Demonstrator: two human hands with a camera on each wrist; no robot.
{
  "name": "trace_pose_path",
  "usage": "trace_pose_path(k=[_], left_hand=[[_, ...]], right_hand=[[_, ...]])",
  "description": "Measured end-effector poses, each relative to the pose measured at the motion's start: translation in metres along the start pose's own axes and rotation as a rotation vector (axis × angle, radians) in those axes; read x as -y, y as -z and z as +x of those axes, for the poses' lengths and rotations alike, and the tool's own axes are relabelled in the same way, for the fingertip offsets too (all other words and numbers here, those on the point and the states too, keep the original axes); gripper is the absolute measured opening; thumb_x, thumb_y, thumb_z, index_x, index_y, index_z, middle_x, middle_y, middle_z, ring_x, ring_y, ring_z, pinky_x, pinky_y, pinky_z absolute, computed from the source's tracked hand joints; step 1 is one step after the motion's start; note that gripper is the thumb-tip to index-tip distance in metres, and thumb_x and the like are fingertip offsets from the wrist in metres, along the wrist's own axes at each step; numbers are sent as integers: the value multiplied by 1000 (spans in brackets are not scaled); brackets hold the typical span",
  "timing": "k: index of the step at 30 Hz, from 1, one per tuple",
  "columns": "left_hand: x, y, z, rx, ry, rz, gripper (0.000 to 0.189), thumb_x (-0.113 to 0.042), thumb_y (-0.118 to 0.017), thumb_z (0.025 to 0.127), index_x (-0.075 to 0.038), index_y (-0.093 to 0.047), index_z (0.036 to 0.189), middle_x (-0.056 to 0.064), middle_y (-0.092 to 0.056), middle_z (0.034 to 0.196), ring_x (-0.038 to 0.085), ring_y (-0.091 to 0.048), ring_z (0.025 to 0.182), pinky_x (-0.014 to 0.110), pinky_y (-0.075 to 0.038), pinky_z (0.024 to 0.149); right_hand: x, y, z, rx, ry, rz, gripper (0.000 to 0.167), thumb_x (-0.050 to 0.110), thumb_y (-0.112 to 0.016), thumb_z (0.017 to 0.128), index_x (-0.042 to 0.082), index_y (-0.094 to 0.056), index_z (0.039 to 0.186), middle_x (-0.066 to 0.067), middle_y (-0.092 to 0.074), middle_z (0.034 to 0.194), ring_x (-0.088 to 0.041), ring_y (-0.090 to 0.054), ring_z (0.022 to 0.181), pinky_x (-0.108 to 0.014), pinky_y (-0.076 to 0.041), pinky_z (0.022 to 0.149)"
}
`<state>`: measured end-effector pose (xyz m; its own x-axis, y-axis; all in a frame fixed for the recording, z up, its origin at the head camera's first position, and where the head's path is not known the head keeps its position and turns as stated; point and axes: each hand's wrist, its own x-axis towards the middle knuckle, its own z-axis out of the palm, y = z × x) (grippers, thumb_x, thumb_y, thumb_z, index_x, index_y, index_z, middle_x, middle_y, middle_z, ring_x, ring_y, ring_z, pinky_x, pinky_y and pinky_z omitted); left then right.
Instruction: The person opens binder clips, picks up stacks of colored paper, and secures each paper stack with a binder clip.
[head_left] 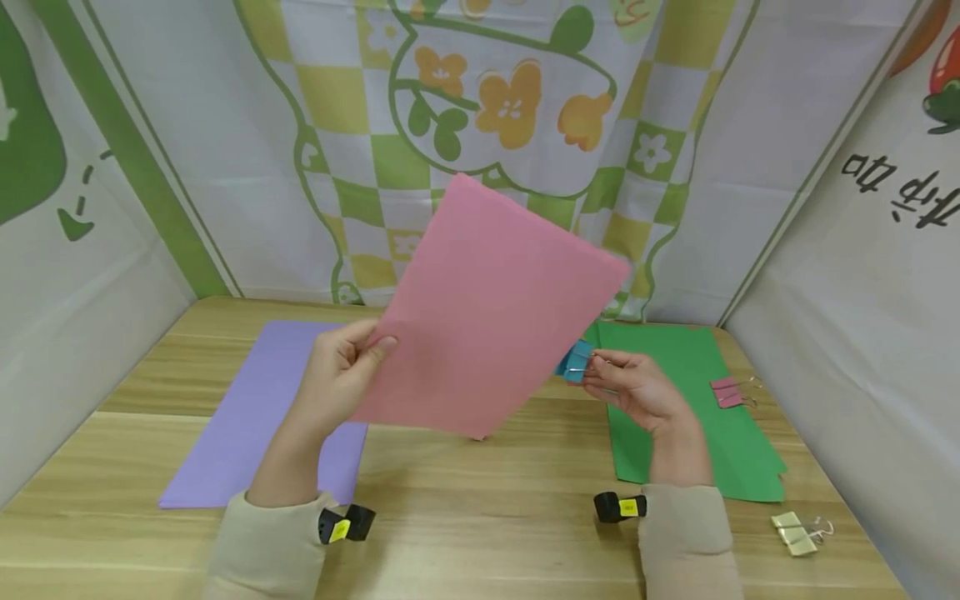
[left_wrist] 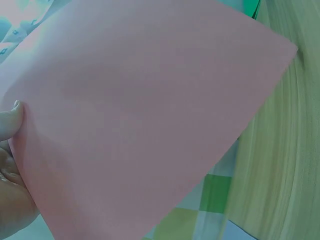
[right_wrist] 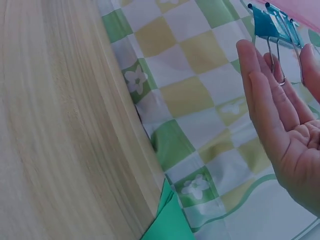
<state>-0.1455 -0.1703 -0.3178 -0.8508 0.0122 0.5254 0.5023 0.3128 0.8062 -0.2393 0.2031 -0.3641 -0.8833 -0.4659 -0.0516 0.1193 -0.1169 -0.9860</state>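
Observation:
A stack of pink paper (head_left: pixel 495 308) is raised above the table, tilted. My left hand (head_left: pixel 341 371) pinches its left edge, thumb on the near face; in the left wrist view the pink sheet (left_wrist: pixel 150 110) fills most of the frame. At the paper's right edge is a blue binder clip (head_left: pixel 577 361). My right hand (head_left: pixel 637 387) holds this clip by its wire handles. In the right wrist view the blue clip (right_wrist: pixel 275 25) sits by the pink edge; whether it grips the paper cannot be told.
Purple paper (head_left: pixel 240 417) lies on the wooden table (head_left: pixel 480 517) at left. Green paper (head_left: pixel 675 417) lies at right with a pink binder clip (head_left: pixel 727 392) on its right edge. A yellow binder clip (head_left: pixel 793 533) lies near the right front. Printed curtains (head_left: pixel 360 167) hang behind.

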Motion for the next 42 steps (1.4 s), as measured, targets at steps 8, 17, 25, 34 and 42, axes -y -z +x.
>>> trace_pose_path(k=[8,17,25,34,42], left_hand=[[3,-1,1,-23,25,-11,14,3,-56,98,11,-68,98,-9,-40,57,0,-32,49,23,-31,42],[5,-1,1,-27,72,-37,19,1,-58,98,12,-68,110,-20,-65,74,2,-53,56,19,-46,49],[7,-3,2,9,124,-84,22,-2,-56,99,12,-67,112,-17,-67,71,3,-59,57,22,-50,49],[9,-5,3,13,229,-151,28,-4,-53,101,14,-62,120,-19,-70,73,4,-68,64,25,-58,57],[13,-6,4,-21,265,-187,31,-7,-53,102,13,-60,125,-18,-71,75,4,-69,66,25,-59,59]], right_hand=[[-8,3,4,101,72,37,26,7,-52,103,21,-71,112,5,-75,103,-7,-70,99,-23,-56,92],[-13,4,5,161,98,118,25,6,-53,102,21,-67,117,6,-74,104,-6,-70,97,-22,-55,93],[-11,6,4,197,119,97,26,6,-51,103,19,-71,112,8,-73,101,-4,-70,96,-23,-54,96],[-11,13,1,192,104,150,27,6,-53,102,19,-73,115,6,-76,101,-6,-72,95,-23,-56,93],[-10,14,2,247,125,167,30,4,-49,103,17,-72,118,3,-76,106,-7,-72,98,-23,-56,92]])
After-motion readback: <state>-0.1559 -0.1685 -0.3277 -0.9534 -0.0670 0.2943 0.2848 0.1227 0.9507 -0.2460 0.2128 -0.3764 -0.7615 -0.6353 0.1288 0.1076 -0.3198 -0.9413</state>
